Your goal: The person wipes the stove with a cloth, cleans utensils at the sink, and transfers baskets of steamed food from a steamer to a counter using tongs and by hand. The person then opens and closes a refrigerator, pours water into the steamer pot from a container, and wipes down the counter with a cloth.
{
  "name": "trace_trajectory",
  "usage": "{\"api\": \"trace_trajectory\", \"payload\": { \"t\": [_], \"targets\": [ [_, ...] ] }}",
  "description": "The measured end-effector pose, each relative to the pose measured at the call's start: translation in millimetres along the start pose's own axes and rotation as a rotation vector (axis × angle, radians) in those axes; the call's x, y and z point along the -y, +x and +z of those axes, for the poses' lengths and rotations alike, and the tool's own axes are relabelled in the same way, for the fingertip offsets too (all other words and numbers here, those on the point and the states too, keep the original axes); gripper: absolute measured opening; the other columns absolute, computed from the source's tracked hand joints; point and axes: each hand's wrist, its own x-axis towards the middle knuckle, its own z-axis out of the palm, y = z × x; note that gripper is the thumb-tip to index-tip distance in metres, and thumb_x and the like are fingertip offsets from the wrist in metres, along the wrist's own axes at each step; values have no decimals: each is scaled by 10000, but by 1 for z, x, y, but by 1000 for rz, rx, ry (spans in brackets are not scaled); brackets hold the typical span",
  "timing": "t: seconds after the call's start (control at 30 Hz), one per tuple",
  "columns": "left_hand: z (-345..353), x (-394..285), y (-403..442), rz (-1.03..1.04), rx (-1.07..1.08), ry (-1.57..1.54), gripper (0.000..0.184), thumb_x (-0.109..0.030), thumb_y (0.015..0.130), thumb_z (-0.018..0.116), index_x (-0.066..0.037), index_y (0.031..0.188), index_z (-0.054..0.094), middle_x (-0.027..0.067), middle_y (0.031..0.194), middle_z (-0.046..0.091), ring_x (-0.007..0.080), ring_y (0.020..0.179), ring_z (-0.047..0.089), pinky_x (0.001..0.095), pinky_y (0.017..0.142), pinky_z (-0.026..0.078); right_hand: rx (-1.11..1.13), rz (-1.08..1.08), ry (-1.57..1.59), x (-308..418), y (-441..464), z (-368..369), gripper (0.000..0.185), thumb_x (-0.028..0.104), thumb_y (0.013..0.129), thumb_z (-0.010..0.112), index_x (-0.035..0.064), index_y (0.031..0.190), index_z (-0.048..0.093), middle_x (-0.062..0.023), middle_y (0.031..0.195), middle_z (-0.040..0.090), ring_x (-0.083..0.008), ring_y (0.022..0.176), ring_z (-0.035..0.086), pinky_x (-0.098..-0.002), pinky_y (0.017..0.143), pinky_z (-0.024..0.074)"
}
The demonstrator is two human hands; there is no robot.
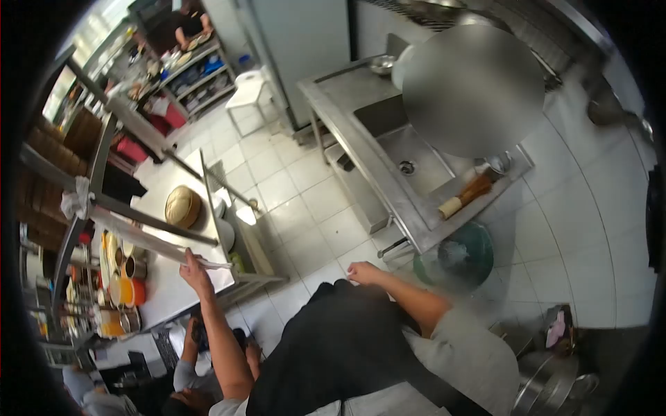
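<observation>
At the metal shelf frame on the left, my left hand (196, 276) has its fingers closed around the near end of a long pale strip (149, 240). The strip runs along the shelf bar towards a knotted white cloth (78, 200). Below it is a steel worktable (161, 299) with a round woven basket (182, 206). My right hand (368, 273) is held in front of my dark apron (340, 347), its fingers pinched together. A small white bit shows at the fingertips, too small to name.
A steel sink counter (336, 118) stands ahead to the right, with a brush (466, 196) on its edge. Beneath is a green bucket (458, 256). Orange containers (128, 290) line the left worktable. One person (192, 31) works at the back; another (191, 399) is close by at lower left.
</observation>
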Motion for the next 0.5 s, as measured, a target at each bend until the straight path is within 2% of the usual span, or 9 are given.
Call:
{"api": "trace_trajectory", "payload": {
  "t": [0.03,0.07,0.1,0.13,0.17,0.2,0.37,0.43,0.5],
  "targets": [
    [-2,6,8,27,34,23,364,-328,931,524,-53,693,508,5,545,464,85,471,430,240,443,330,-137,-23,70,-18,-16,10,299,293,795,596,26,928,625,-143,894,655,-303,813,629,-391,730,498],
    [2,4,12,21,53,-7,386,-327,941,503,-34,689,509,12,537,464,92,453,441,246,425,345,-225,-231,-169,-93,4,57,248,267,804,532,35,810,619,-151,808,629,-324,752,601,-421,679,480],
    [3,3,15,13,63,-33,409,-325,950,482,-15,685,509,19,528,464,99,434,453,252,407,359,-287,-396,-442,-111,-21,59,249,247,800,478,41,721,594,-156,752,599,-329,705,573,-439,639,457],
    [3,9,18,31,68,6,416,-328,955,468,-13,686,506,21,520,463,104,420,456,255,395,364,-117,-82,-347,-101,-62,48,230,226,786,483,53,699,609,-153,761,606,-307,722,585,-427,650,460],
    [4,13,22,44,72,47,424,-332,959,455,-11,687,504,23,511,461,109,406,460,258,384,370,122,237,-454,-93,-91,43,169,225,740,574,80,796,640,-126,836,641,-317,775,617,-422,637,490],
    [10,0,15,37,109,44,437,-338,966,435,-9,687,505,27,503,463,110,418,471,263,392,376,185,348,-437,-107,-120,54,172,225,745,575,77,804,640,-125,838,642,-312,775,617,-418,639,490],
    [10,-22,-24,3,195,-34,392,-333,970,426,-9,768,514,45,535,500,110,431,471,260,402,374,221,657,14,-178,-267,135,189,224,770,578,64,848,642,-123,843,645,-288,774,618,-399,648,490],
    [7,-31,-43,15,209,-55,383,-333,970,427,-11,782,512,44,540,504,105,436,468,255,402,364,206,755,197,-182,-311,149,196,223,780,579,59,865,643,-122,845,646,-279,773,618,-391,652,490],
    [4,-39,-59,84,131,-52,375,-330,970,430,-12,792,515,35,533,499,91,446,464,245,406,342,170,809,356,-180,-335,157,203,223,790,580,54,883,643,-121,847,647,-269,773,619,-383,655,490]
  ]
}}
